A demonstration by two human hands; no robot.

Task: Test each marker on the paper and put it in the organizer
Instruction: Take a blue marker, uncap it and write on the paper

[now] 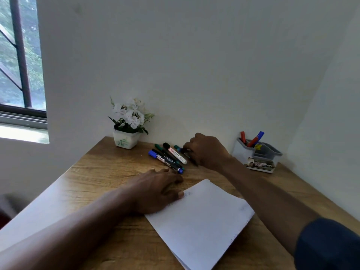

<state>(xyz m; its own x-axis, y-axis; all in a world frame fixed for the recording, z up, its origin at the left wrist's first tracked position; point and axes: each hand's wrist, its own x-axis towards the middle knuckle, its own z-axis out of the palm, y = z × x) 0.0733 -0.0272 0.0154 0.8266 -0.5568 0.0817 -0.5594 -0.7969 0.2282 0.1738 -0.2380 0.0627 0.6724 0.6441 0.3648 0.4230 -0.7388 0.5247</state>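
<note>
Item: green-capped marker. It was found at the right end of a row of loose markers at the back of the wooden desk, near the wall. Its long axis ran from far-left to near-right, and the cap was left showing past the knuckles.

Right hand: its fingers were curled down over the barrel, apparently pinching it, and it was much the nearer hand.

Left hand: it was laid flat with fingers straight, the thumb pressed on the paper at its far-left edge.

Clearances: bare desk was seen between the row and the paper, towards the person. The organizer stood well to the right with red and blue markers already in its rear cell. A flower pot was placed left of the row, out of the likely path.
</note>
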